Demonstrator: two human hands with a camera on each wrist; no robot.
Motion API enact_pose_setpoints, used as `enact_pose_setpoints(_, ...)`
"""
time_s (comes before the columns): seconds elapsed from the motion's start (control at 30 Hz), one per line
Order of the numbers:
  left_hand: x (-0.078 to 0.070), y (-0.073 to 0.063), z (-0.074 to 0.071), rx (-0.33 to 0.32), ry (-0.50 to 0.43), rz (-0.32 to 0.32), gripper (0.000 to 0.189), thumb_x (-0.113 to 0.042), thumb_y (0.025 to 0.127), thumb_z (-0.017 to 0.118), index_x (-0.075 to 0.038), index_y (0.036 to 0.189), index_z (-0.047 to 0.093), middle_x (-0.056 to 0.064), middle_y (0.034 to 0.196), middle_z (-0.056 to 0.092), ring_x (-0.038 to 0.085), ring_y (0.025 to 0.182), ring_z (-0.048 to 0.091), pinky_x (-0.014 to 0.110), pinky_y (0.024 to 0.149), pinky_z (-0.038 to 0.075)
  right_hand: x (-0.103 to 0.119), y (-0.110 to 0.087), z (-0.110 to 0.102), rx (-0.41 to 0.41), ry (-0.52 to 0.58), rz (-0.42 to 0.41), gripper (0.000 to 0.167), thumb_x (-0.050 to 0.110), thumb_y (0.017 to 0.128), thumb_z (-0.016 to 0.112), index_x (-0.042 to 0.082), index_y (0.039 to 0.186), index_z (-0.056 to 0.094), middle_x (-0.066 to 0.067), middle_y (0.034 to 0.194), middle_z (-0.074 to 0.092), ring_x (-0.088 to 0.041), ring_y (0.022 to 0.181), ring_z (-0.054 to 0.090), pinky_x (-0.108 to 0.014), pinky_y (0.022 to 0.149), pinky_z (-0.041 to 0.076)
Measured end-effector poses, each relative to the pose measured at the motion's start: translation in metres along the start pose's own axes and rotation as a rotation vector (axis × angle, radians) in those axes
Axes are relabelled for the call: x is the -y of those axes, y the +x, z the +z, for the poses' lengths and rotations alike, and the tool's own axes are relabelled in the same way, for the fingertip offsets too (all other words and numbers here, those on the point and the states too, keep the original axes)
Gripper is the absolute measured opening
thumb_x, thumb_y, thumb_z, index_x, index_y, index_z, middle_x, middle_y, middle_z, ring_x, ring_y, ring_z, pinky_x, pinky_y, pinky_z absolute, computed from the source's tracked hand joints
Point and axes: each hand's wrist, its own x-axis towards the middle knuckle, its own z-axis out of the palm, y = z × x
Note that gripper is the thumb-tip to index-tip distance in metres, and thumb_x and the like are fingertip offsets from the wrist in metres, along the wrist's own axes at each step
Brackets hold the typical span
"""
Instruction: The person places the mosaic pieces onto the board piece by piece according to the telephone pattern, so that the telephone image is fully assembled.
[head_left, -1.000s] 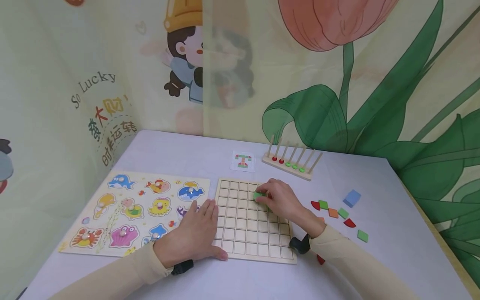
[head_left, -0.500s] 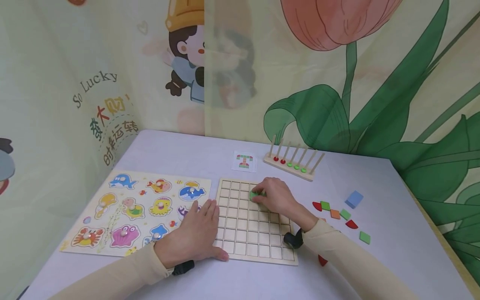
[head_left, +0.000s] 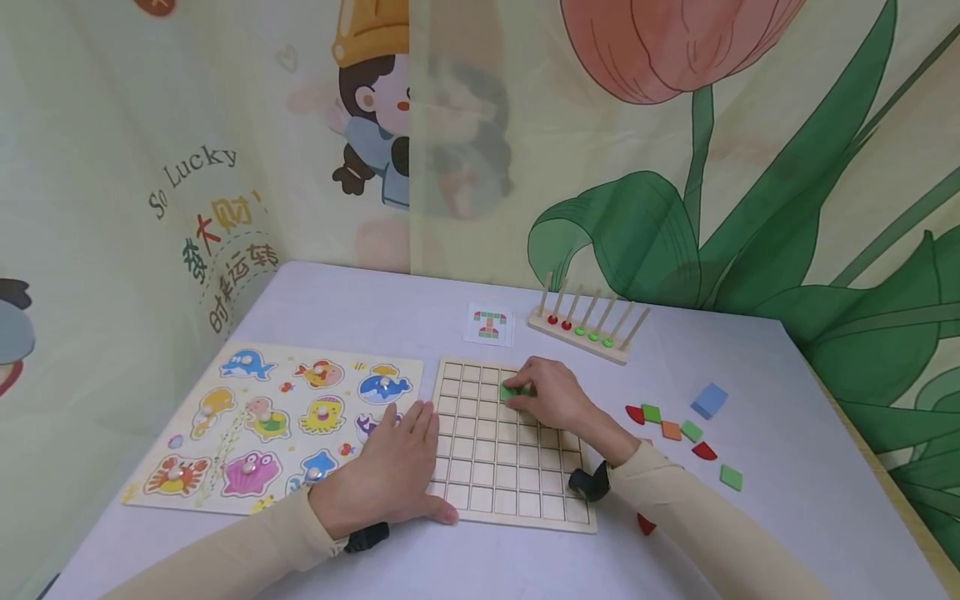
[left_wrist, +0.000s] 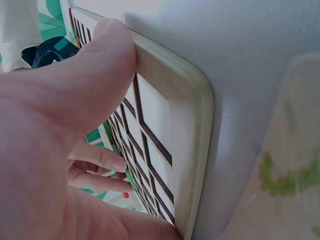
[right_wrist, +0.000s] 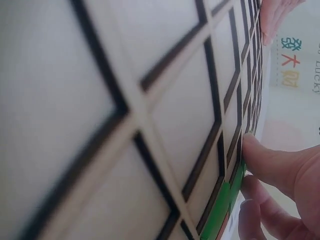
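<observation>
A wooden grid board (head_left: 504, 477) lies on the white table. My left hand (head_left: 390, 467) rests at its left edge, fingers straight, with the thumb (left_wrist: 112, 45) on the frame near the front corner in the left wrist view. Over the board's far rows, my right hand (head_left: 555, 396) pinches a green square tile (head_left: 509, 390) between thumb and fingers, right at a grid cell. In the right wrist view, the thumb (right_wrist: 265, 157) is at the tile's edge, and more green (right_wrist: 216, 215) shows nearer the camera along the same row.
Left of the grid lies a sea-animal knob puzzle (head_left: 281, 425). Behind it are a pattern card (head_left: 489, 324) and a peg stand (head_left: 577, 332) with red and green beads. To the right lie a blue block (head_left: 708, 401), an orange tile (head_left: 671, 431), several green tiles and red quarter-round pieces (head_left: 704, 451).
My right hand has slid slightly left across the far rows with the green tile, then stayed almost still over the last half second. The left hand has kept its place.
</observation>
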Motion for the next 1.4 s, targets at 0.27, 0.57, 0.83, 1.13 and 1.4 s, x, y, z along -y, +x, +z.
enact_pose_setpoints(0.27, -0.001, 0.0, 0.001, -0.001, 0.002, 0.003, 0.121, -0.085, 0.075, 0.064, 0.004, 0.153, 0.041, 0.021, 0.164, 0.037, 0.034, 0.156, 0.032, 0.055, 0.126, 0.03, -0.001, -0.011, -0.002, -0.024, 0.05, 0.011, 0.035, 0.019, 0.086, 0.084, 0.01, 0.119, 0.078, -0.005, 0.106, 0.072, -0.01, 0.072, 0.054, -0.026, 0.065, 0.043)
enact_pose_setpoints(0.57, -0.002, 0.0, 0.0, -0.018, 0.008, 0.015, 0.12, -0.084, 0.075, 0.065, 0.004, 0.153, 0.043, 0.022, 0.163, 0.038, 0.034, 0.155, 0.034, 0.055, 0.125, 0.031, -0.013, -0.041, -0.016, -0.126, 0.069, 0.001, 0.037, 0.018, 0.088, 0.081, 0.008, 0.123, 0.076, -0.01, 0.118, 0.075, -0.016, 0.081, 0.06, -0.023, 0.063, 0.045)
enact_pose_setpoints(0.83, -0.002, 0.0, 0.0, -0.009, 0.0, 0.014, 0.12, -0.084, 0.075, 0.064, 0.004, 0.153, 0.042, 0.022, 0.164, 0.037, 0.034, 0.156, 0.032, 0.055, 0.125, 0.03, -0.041, -0.082, -0.04, -0.2, 0.07, 0.168, 0.041, 0.023, 0.092, 0.078, 0.011, 0.13, 0.072, -0.011, 0.13, 0.071, -0.029, 0.107, 0.065, -0.032, 0.077, 0.052)
enact_pose_setpoints(1.13, 0.0, 0.0, -0.001, 0.004, -0.009, 0.004, 0.12, -0.084, 0.075, 0.065, 0.004, 0.153, 0.042, 0.021, 0.164, 0.037, 0.035, 0.156, 0.031, 0.056, 0.126, 0.029, -0.067, -0.13, -0.059, -0.217, 0.096, 0.402, 0.049, 0.029, 0.093, 0.077, 0.014, 0.138, 0.066, -0.018, 0.134, 0.064, -0.034, 0.112, 0.057, -0.025, 0.061, 0.055)
enact_pose_setpoints(1.4, 0.001, 0.0, -0.001, -0.008, -0.029, 0.01, 0.119, -0.082, 0.075, 0.067, 0.006, 0.152, 0.043, 0.023, 0.163, 0.037, 0.036, 0.156, 0.032, 0.058, 0.126, 0.028, -0.084, -0.164, -0.062, -0.181, 0.051, 0.448, 0.047, 0.028, 0.09, 0.079, 0.01, 0.133, 0.069, -0.021, 0.132, 0.065, -0.033, 0.109, 0.059, -0.022, 0.062, 0.054)
